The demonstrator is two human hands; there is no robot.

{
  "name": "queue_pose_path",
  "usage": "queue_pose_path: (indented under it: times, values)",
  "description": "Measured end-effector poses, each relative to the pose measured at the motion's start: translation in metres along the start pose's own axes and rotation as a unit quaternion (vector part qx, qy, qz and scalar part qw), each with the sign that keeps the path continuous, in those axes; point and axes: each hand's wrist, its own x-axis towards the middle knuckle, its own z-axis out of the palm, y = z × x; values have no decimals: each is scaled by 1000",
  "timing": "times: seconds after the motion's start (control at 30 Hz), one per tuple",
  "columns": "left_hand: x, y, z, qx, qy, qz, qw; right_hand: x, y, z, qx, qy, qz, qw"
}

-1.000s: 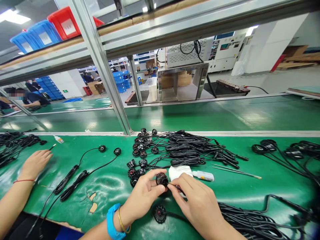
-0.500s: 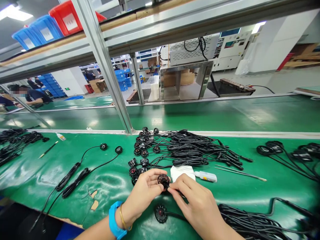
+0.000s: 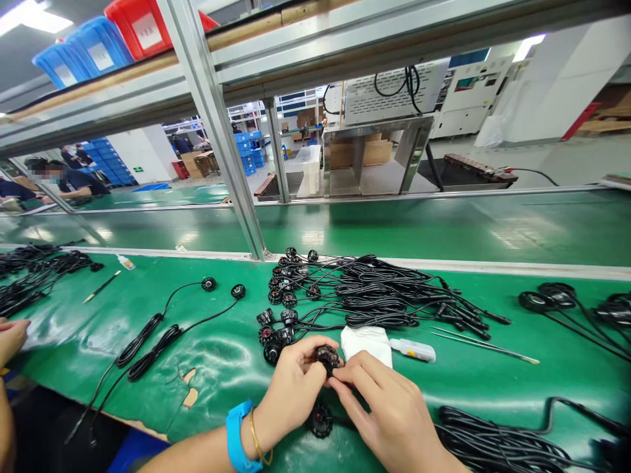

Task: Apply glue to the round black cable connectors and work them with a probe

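From the head camera, both hands [image 3: 340, 394] are curled closed, gripping a round black connector [image 3: 327, 359] above the green counter [image 3: 217, 348], with the right fingers [image 3: 348, 373] pinching at its near edge. Left of that connector lie matching connectors [image 3: 273, 332] with black cables, and beyond it spreads a tangled cable bundle [image 3: 374, 292]. To its right sit a white cloth [image 3: 367, 345], a small white squeeze bottle [image 3: 413, 350] and tweezers [image 3: 486, 345]. Just below it, another connector [image 3: 321, 421] rests on the counter. Far to its left, a co-worker's hand [image 3: 10, 338] shows at the frame edge.
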Motion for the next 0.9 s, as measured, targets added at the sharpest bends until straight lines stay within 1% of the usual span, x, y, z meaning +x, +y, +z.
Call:
queue_pose_path:
  times: [0.1,0.2,0.27,0.4,0.5,0.6,0.7,0.8,0.9]
  values:
    - [0,1,-2,-3,-17,-4,1000,1,1,-3,0,8,11,1000]
    - [-2,4,-6,-64,-54,-21,996,2,3,-5,4,20,22,1000]
    - [-3,5,-8,-98,-65,-31,993,1,5,-7,7,24,25,999]
    - [-4,3,-10,-118,-71,-35,990,1,7,-10,8,3,30,1000]
    - [-4,4,-11,-108,-79,-32,991,1,8,-13,27,-14,35,999]
    - [-4,6,-12,-102,-81,-14,991,2,9,-16,57,-25,48,997]
    - [-4,7,-12,-129,-78,-5,989,3,10,-18,76,-23,59,995]
    - [-4,7,-11,-154,-67,-20,986,3,10,-18,79,-21,47,996]
    - [-2,6,-9,-143,-46,-48,987,1,10,-16,72,-40,28,996]
